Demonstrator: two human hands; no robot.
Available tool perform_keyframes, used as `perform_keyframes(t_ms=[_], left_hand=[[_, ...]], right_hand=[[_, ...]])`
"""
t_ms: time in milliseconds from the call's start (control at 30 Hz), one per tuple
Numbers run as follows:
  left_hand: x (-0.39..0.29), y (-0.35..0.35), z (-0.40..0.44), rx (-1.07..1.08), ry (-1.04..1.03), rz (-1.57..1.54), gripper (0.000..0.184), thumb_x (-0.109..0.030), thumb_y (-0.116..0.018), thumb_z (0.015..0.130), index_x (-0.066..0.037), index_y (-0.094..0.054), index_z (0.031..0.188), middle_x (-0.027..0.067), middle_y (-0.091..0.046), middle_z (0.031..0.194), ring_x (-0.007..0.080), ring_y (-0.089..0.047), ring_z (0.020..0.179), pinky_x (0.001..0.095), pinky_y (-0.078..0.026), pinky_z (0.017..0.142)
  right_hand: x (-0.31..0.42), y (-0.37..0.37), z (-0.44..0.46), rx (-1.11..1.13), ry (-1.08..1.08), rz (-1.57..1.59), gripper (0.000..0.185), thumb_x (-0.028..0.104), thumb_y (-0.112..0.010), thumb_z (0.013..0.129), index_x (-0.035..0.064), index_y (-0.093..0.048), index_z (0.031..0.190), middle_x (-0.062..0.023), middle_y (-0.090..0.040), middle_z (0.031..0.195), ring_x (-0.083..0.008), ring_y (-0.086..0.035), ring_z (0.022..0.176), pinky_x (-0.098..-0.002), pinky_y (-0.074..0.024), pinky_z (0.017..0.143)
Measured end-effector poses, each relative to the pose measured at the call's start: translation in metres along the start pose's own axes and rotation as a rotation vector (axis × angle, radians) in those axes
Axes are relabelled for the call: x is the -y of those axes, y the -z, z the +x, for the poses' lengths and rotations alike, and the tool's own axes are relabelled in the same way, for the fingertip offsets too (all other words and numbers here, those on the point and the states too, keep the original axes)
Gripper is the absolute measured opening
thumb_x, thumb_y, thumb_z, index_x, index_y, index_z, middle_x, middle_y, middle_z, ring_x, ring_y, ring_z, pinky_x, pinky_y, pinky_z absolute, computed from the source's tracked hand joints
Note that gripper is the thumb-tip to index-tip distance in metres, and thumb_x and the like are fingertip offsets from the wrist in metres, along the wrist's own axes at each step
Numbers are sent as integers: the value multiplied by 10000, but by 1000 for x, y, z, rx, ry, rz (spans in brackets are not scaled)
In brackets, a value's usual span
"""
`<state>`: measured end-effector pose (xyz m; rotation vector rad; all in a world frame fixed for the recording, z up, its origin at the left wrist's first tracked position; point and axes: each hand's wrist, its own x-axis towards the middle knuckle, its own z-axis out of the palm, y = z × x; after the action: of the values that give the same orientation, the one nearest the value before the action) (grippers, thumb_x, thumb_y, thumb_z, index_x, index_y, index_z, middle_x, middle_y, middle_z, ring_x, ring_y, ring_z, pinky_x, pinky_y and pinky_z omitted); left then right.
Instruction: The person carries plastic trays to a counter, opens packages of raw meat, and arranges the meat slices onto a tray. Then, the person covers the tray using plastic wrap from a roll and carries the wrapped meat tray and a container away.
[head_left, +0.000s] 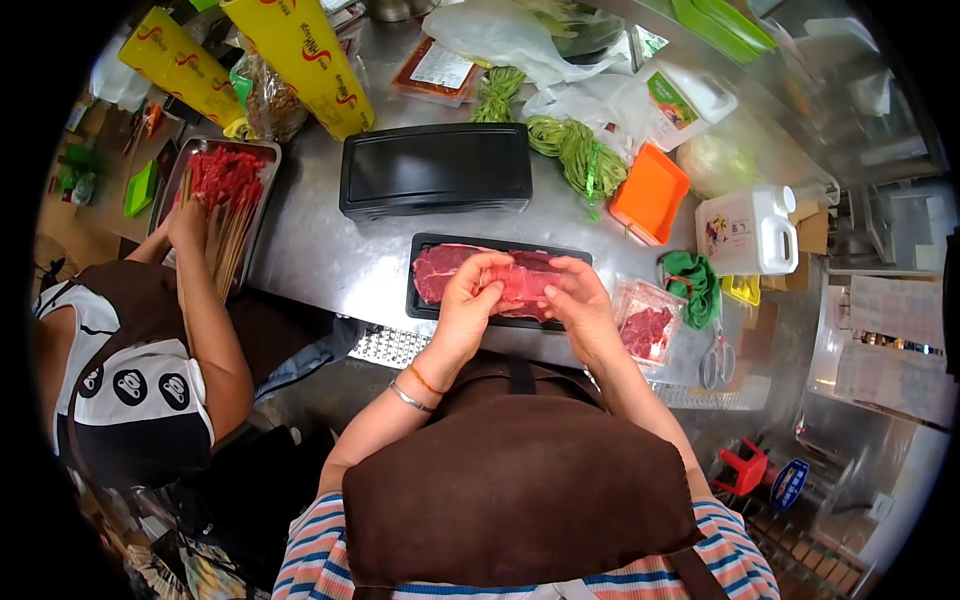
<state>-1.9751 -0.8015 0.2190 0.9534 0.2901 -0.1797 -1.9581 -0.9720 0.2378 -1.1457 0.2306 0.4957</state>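
Between my two hands a thin slice of raw red meat (524, 286) is held by its ends, over a black tray (420, 303). My left hand (472, 300) pinches the slice's left end between thumb and fingers. At the opposite end, my right hand (580, 305) grips it the same way. More raw meat (436, 272) lies in the tray beneath, partly covered by my hands. Just right of my right hand, a clear plastic box (663, 352) contains some red meat pieces.
Behind the tray sits a black lidded box (435, 168). Green vegetable bundles (578, 153), an orange basket (650, 195), a white jug (745, 232), a green cloth (690, 285) and scissors (717, 360) line the right. At left, a co-worker's hand (187, 225) is at a metal tray (268, 160) with meat and skewers.
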Motion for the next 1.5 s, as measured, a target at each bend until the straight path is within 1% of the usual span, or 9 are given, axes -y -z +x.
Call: perform_keyframes(t_ms=[167,267,400,500,667,867,1000,1267,1500], left_hand=[[4,31,-27,-12,131,109,152,-68,-546,901,-5,-609,1024,67,-629,976,119,-614,827,258,-534,731],[5,47,-43,-56,193,132,140,-65,-581,885,-2,-626,1002,62,-646,925,116,-623,822,246,-535,692],[10,66,-54,-107,189,204,158,-4,-619,846,-8,-625,1004,48,-650,907,106,-626,770,225,-527,665],[7,71,-50,-140,38,409,158,34,-607,837,5,-626,992,47,-631,928,96,-620,758,209,-522,639],[-16,60,-21,-125,-112,745,161,75,-598,806,15,-637,951,58,-616,917,112,-628,751,218,-531,624],[-32,49,-10,-5,-454,1307,165,47,-628,745,-20,-647,895,108,-622,907,258,-636,712,312,-518,616],[-32,46,-11,13,-476,1339,160,16,-642,729,-36,-649,880,104,-622,902,295,-620,730,342,-503,627],[-45,62,-13,-65,-305,1160,212,27,-689,714,-43,-663,911,71,-567,969,111,-526,583,240,-467,580],[-58,63,-15,-108,-386,1273,203,20,-692,707,-50,-662,895,73,-591,933,168,-566,667,271,-480,618]], right_hand=[[-16,7,-12,72,6,-374,170,-38,-561,839,41,-677,935,-19,-607,910,-95,-572,807,-218,-454,715],[-32,3,-22,172,109,-591,160,-4,-604,835,36,-665,977,-3,-609,914,-82,-561,848,-215,-432,740],[-50,-4,-23,226,-1,-499,181,-8,-639,805,34,-649,981,-23,-577,940,-78,-564,795,-213,-469,687],[-43,-14,-13,153,226,-671,220,-16,-656,780,38,-645,993,-44,-565,938,-103,-578,768,-226,-482,658],[-47,-23,9,73,344,-825,257,-4,-675,761,42,-640,1012,-53,-551,953,-109,-567,757,-218,-471,626],[-51,-30,15,49,468,-1123,310,-26,-678,709,41,-626,1007,-89,-557,930,-191,-583,721,-291,-488,627],[-45,-31,13,4,427,-1202,314,32,-710,685,53,-624,987,-86,-556,924,-224,-580,728,-325,-486,636],[-39,-20,14,-40,392,-1181,290,83,-731,688,79,-627,960,-71,-542,890,-215,-575,725,-317,-482,628],[-35,-27,12,-5,443,-1016,181,52,-680,730,61,-631,903,-89,-567,888,-250,-596,732,-338,-496,626]])
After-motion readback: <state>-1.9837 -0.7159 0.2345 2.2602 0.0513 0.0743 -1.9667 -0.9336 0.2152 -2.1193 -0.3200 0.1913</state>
